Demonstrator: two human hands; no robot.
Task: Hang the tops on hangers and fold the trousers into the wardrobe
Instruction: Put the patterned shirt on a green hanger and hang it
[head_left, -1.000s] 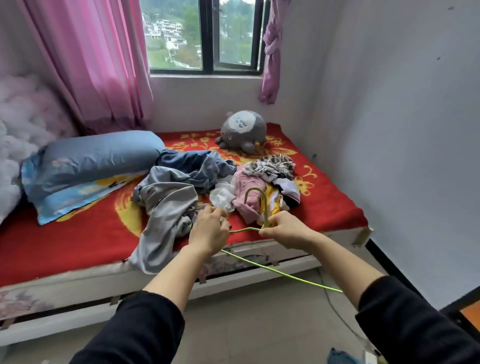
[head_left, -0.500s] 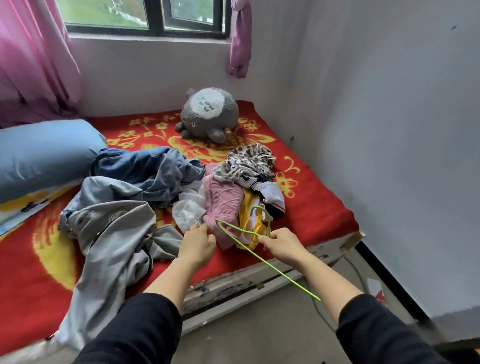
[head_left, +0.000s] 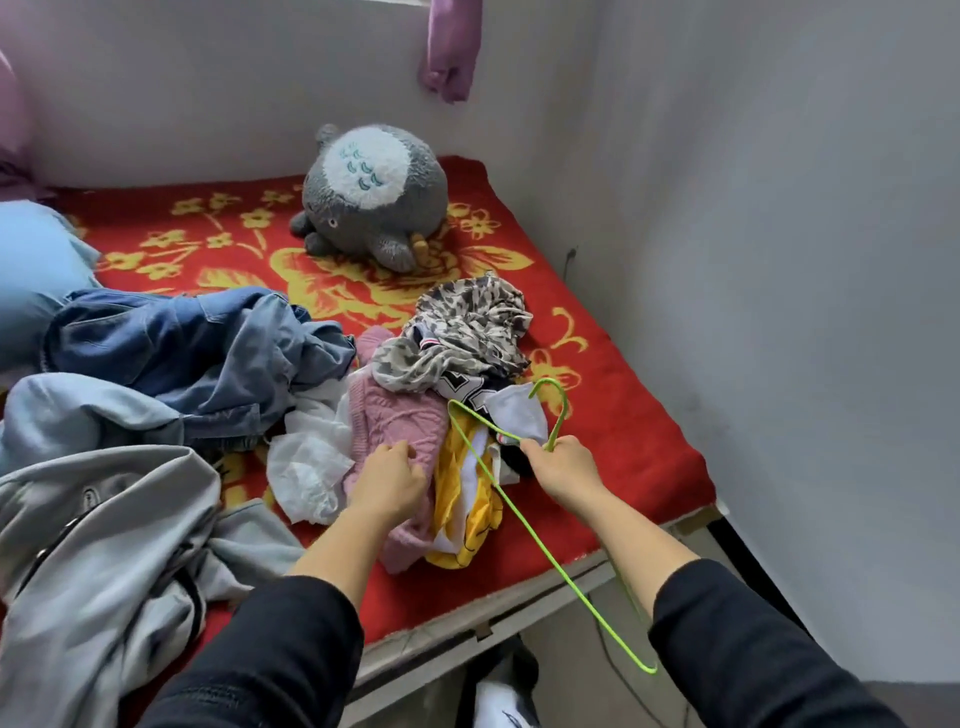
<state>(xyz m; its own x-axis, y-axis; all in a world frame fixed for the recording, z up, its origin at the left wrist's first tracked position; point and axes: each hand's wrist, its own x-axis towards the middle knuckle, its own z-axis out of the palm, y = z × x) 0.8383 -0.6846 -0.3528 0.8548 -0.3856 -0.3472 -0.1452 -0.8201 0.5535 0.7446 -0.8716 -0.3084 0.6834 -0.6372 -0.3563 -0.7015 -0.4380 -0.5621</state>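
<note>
On the red flowered blanket (head_left: 623, 441) of the bed lies a loose heap of clothes; we see both hands at its near edge, both arms in black sleeves. Our left hand (head_left: 387, 480) rests on the pink knitted top (head_left: 395, 421), its fingers curled into the knit and gripping it; our right hand (head_left: 563, 467) is closed round the neck of the green wire hanger (head_left: 523, 519), just below the hook, which stands up above the fist; the hanger's long lower wire slants down past the bed's edge toward the right sleeve, and its far corner lies over the clothes.

Just beside the pink top lies a yellow garment (head_left: 467, 519), touching it; behind them a leopard-print garment (head_left: 467, 332) is bunched on top of the heap; a crumpled white piece (head_left: 311, 462) lies left of the pink top. Further left are the denim trousers (head_left: 197, 353), rumpled, and a grey jacket (head_left: 104, 545) spilling over the bed's front edge. A grey plush toy (head_left: 374, 197) sits near the far wall; a blue pillow (head_left: 31, 270) shows at the left border.
</note>
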